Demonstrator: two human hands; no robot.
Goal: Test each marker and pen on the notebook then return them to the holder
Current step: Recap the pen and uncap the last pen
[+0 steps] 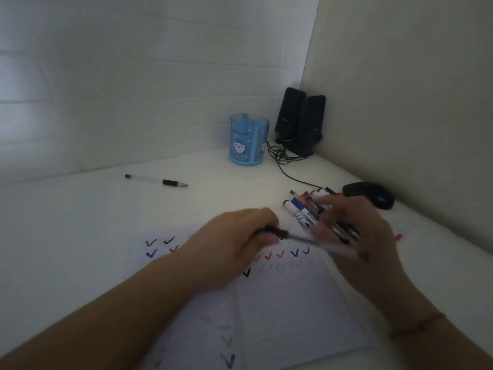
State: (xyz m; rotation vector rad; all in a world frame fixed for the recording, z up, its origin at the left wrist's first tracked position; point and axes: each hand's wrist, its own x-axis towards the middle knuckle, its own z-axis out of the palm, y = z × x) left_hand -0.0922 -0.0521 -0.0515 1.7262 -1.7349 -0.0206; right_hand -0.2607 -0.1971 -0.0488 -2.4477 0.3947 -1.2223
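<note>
Open notebook [280,303] lies flat on the white counter [80,222], nearest the viewer. Pages pale, with rows of check marks in black, blue and red along the top; fainter blue and red marks lower down.

Left hand [234,244]: fingers curled round the black grip of a pen [298,237], held over the top edge of the notebook. The pen's clear barrel runs rightward to the right hand [354,231], whose fingers are blurred by motion and seem to touch the barrel; cannot tell whether they pinch it.

Pile of markers and pens [304,206] on the counter just beyond the right hand, partly hidden by its fingers. White barrels, blue, red and black caps. One marker reads "WHITEBO…", the rest covered.

Separate pen with black grip [156,180] lies alone, well to the left of both hands.

Blue translucent holder [249,140] stands upright toward the wall, well apart from the hands; cartoon face printed on it, lettering too small to read.
</note>
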